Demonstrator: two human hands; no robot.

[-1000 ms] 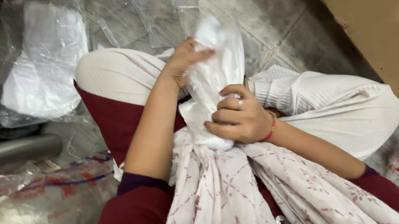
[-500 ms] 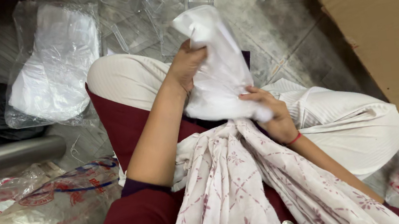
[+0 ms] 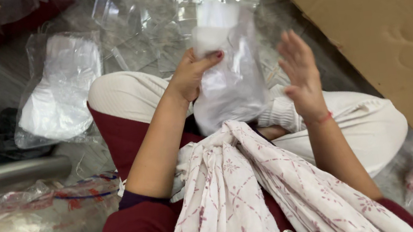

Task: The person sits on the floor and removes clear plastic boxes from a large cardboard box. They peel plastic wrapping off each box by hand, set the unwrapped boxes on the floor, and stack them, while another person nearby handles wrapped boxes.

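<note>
My left hand [image 3: 191, 74] grips a clear plastic pouch with a white folded item inside [image 3: 227, 70], holding it upright by its left edge above my lap. To the pouch's right, my right hand [image 3: 301, 74] is raised with its fingers spread, not touching anything. A white scarf with a red pattern [image 3: 249, 195] hangs down my front below both hands.
A second filled clear pouch [image 3: 57, 93] lies on the floor at the left. Several empty clear pouches [image 3: 151, 17] are spread ahead. A large cardboard sheet [image 3: 391, 28] fills the right side. A metal cylinder [image 3: 7, 177] and printed plastic bags [image 3: 25, 230] lie lower left.
My right hand has let go of the pouch and lifted away to the right, fingers spread. My left hand has raised the pouch higher.
</note>
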